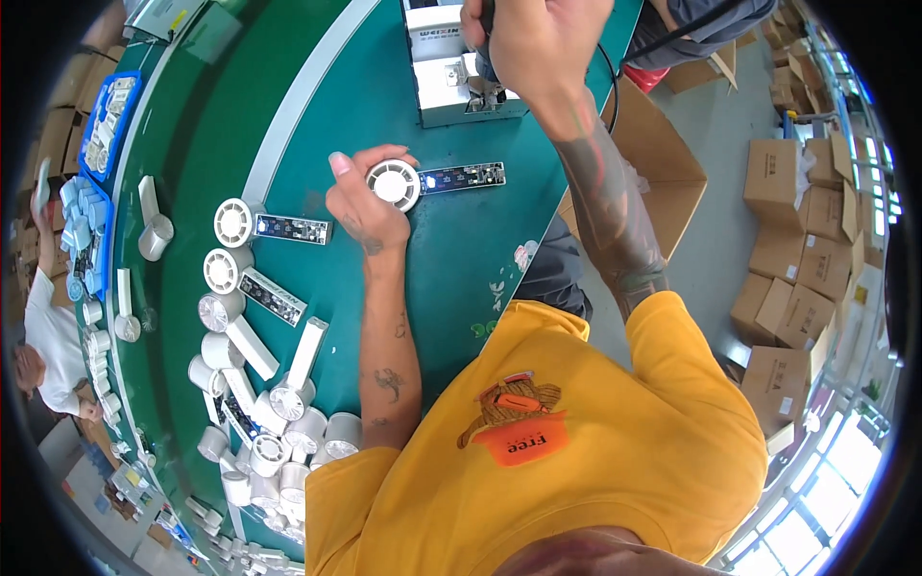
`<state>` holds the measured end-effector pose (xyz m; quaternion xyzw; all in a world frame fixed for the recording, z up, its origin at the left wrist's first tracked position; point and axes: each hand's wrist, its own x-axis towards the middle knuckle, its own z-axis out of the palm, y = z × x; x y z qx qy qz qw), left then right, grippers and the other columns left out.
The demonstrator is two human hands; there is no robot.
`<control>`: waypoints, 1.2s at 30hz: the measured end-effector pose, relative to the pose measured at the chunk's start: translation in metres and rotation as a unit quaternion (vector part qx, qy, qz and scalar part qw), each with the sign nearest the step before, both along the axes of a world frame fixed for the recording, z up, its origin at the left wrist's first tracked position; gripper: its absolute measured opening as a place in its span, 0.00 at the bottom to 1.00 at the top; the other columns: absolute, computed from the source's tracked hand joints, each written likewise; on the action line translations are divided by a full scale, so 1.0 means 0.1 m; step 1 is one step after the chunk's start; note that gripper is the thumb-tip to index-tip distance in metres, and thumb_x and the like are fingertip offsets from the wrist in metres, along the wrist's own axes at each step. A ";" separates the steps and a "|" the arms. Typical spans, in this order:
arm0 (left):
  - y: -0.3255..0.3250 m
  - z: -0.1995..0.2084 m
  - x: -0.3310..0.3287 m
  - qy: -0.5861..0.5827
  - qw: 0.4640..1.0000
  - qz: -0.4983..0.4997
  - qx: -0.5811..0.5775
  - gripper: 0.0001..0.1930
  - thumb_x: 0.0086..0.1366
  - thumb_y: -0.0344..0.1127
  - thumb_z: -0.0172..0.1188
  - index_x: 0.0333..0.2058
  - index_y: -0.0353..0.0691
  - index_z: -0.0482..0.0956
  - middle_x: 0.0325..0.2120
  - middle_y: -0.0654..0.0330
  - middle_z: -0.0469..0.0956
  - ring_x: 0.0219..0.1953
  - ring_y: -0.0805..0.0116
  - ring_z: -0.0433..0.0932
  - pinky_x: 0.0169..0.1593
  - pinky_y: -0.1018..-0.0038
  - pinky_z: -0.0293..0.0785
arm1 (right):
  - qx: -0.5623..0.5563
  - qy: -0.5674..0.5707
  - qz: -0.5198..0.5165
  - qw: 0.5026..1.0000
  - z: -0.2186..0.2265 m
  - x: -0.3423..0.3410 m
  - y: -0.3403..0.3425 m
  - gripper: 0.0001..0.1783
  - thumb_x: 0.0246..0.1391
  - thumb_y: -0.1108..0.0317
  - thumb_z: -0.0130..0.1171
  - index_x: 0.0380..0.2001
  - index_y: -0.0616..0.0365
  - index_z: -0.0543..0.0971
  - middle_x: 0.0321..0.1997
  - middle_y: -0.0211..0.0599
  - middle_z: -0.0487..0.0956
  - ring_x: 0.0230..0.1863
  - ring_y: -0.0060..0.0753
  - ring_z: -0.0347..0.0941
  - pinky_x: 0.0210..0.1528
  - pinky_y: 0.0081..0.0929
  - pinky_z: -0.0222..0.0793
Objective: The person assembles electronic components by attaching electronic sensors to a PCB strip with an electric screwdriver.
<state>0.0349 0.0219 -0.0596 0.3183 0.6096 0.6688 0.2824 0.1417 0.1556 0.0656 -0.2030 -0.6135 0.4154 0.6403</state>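
My left hand point(373, 206) is closed round the head of a white handheld fan point(394, 184). The handle of that fan points right, its cover off and a circuit board with a small bluish light showing. My right hand point(543, 43) grips a dark tool, mostly hidden, that looks like an electric screwdriver point(487, 65). Its lower end is over a white and metal box that looks like a screw feeder point(444, 82) at the table's far side. Left of my left hand lie two more opened fans, one fan point(233, 223) above another fan point(223, 271), boards facing up.
White fans point(305, 430) are heaped beside my left forearm on the green table point(461, 278). Past a pale rail, a green conveyor belt point(178, 298) carries other fans. Blue trays point(113, 125) and a co-worker point(58, 336) are far left. Cardboard boxes point(802, 259) stand right; a black cable point(672, 36) hangs nearby.
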 end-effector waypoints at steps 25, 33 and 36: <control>-0.03 -0.03 -0.02 -0.001 1.000 -0.015 0.021 0.37 0.81 0.49 0.30 0.30 0.27 0.84 0.22 0.52 0.83 0.24 0.68 0.80 0.32 0.76 0.77 | -0.103 0.001 0.000 0.995 -0.10 0.23 -0.37 0.17 0.72 0.56 0.55 0.43 0.60 0.69 0.18 0.29 0.73 0.13 0.17 0.65 0.16 0.17 0.60; -0.02 0.00 -0.02 0.009 1.000 -0.011 0.022 0.37 0.81 0.49 0.30 0.30 0.27 0.84 0.22 0.53 0.84 0.23 0.68 0.80 0.32 0.76 0.77 | -0.134 -0.028 -0.008 0.991 -0.32 0.29 -0.35 0.18 0.72 0.54 0.54 0.41 0.59 0.68 0.18 0.30 0.74 0.13 0.19 0.67 0.17 0.18 0.61; -0.02 -0.01 -0.02 0.002 1.000 -0.012 0.023 0.37 0.81 0.49 0.30 0.30 0.27 0.84 0.22 0.53 0.84 0.23 0.69 0.80 0.32 0.76 0.77 | -0.119 -0.042 -0.013 0.992 -0.41 0.30 -0.40 0.17 0.72 0.55 0.54 0.41 0.60 0.69 0.18 0.31 0.73 0.13 0.19 0.67 0.17 0.18 0.60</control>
